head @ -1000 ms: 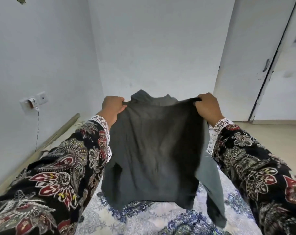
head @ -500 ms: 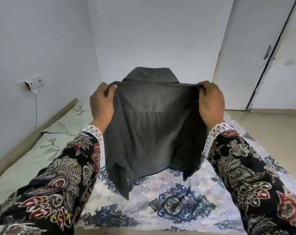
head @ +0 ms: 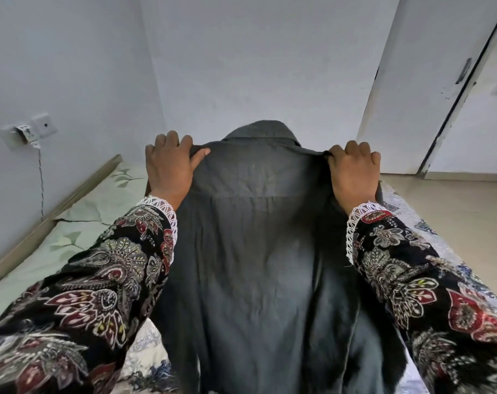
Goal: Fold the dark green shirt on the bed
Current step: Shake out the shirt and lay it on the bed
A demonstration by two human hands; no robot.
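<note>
Lowered since before, the dark green shirt (head: 258,251) spreads along the bed (head: 79,223); my left hand (head: 169,169) and right hand (head: 354,172) pinch its shoulders.

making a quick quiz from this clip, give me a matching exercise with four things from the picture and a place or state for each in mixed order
Things:
1. dark green shirt
2. left hand
3. wall socket
4. door

Places or states:
A. at the far right of the room, shut
B. gripped at both shoulders, collar pointing away
C. on the left wall, a cord hanging from it
D. holds the shirt's left shoulder, thumb lying on the fabric

Pairs: 1-B, 2-D, 3-C, 4-A
</note>
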